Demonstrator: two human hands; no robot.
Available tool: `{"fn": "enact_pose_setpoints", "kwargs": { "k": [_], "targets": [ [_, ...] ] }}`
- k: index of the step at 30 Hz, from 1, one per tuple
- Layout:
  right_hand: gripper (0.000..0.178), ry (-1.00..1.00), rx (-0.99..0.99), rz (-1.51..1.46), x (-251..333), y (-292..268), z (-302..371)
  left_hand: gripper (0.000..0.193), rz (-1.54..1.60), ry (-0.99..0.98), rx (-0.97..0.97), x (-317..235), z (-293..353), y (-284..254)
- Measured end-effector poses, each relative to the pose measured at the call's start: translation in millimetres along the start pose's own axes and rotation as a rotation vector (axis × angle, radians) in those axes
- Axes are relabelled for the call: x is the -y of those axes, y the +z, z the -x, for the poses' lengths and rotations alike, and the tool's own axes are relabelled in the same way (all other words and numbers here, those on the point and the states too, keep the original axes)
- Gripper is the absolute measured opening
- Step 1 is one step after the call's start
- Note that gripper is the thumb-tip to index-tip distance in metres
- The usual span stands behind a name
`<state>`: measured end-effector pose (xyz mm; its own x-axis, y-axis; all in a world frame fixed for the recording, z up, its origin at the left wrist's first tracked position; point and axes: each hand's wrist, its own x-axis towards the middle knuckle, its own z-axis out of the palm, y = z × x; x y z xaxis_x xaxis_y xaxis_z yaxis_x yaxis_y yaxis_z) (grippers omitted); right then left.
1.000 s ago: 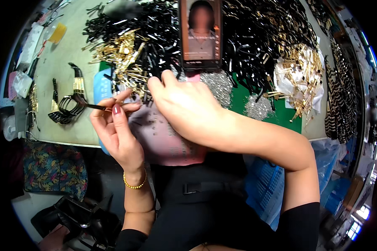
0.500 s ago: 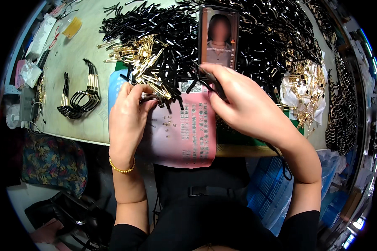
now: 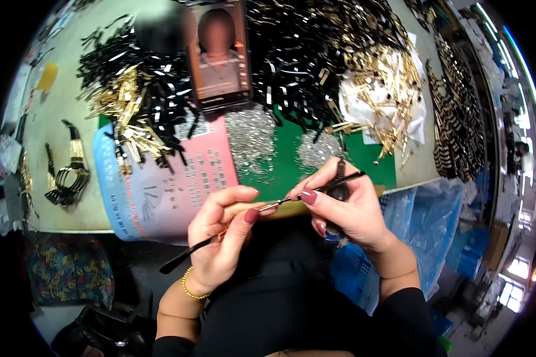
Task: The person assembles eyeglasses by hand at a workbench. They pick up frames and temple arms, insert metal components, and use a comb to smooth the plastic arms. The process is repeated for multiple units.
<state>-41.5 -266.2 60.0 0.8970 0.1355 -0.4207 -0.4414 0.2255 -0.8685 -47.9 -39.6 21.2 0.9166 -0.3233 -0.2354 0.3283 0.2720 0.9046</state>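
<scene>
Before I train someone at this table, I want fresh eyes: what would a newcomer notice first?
Probably the heap of glossy black pieces at the top, and the lit phone overlapping it. Gold parts shine at its left and right, silver bits below. Near centre, the left hand and right hand hold slim dark parts.

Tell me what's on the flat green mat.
A large heap of tiny silver metal pieces and a smaller silver heap lie on the mat. A pink-and-blue printed sheet and glossy black strips cover other parts; anything beneath them can't be seen.
</scene>
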Motion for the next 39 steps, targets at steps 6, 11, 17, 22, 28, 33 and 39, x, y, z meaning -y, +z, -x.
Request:
{"fn": "enact_pose_setpoints", "kwargs": {
  "k": [6,11,17,22,28,33,39],
  "targets": [
    [0.012,0.053,-0.039,-0.081,-10,-8,7,0.023,-0.023,0.091,0.061,23,-2,14],
    [0.008,-0.016,-0.025,-0.036,-24,-3,13,0.022,-0.210,0.174,0.045,22,0,21],
    [0.024,-0.131,0.140,0.889,-1,-22,22,0.021,-0.917,0.293,0.339,15,0,3],
    [0.029,-0.220,0.131,1.413,5,-40,24,0.010,-0.569,0.128,0.112,20,-1,4],
    [0.045,-0.304,0.169,1.552,-2,-46,18,0.010,-0.542,0.092,0.095,15,-5,9],
    [0.048,-0.357,0.151,1.524,-4,-47,16,0.015,-0.499,0.086,0.046,15,-7,9],
    [0.049,-0.352,0.178,1.503,-4,-47,13,0.022,-0.484,0.028,0.013,18,-7,8]
  ]
}}
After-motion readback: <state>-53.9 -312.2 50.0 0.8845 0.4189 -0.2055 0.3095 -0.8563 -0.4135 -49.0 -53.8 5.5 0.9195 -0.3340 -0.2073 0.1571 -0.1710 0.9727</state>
